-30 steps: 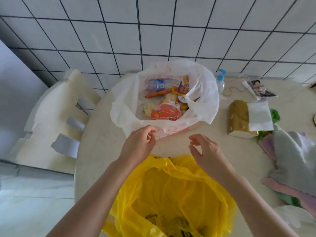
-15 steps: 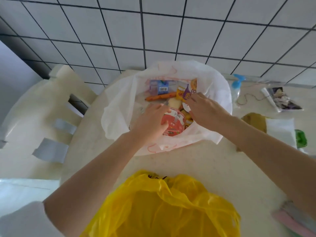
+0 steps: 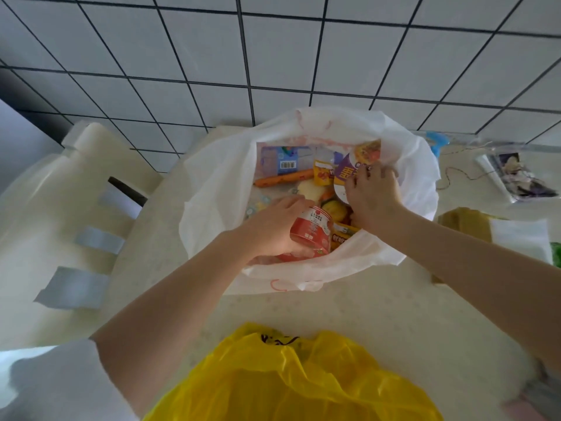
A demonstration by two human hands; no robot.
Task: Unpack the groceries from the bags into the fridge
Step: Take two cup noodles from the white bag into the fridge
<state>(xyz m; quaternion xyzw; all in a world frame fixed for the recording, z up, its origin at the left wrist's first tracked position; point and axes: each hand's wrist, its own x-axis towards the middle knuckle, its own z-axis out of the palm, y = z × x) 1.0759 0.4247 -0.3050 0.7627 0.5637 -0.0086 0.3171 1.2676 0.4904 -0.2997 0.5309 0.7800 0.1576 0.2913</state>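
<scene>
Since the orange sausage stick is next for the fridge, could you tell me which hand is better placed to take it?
Probably neither: the left hand grips the red cup, the right hand the purple cup.

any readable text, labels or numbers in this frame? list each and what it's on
None legible.
Blue package: barcode, digits too small.
Red cup in left hand: white print, blurred.
Purple cup under right hand: large yellow character, partly covered.
Yellow bag: black marks, crumpled.

A cream plastic chair [image 3: 60, 214] stands left of the table [image 3: 349, 311], against a tiled wall [image 3: 273, 56]
</scene>
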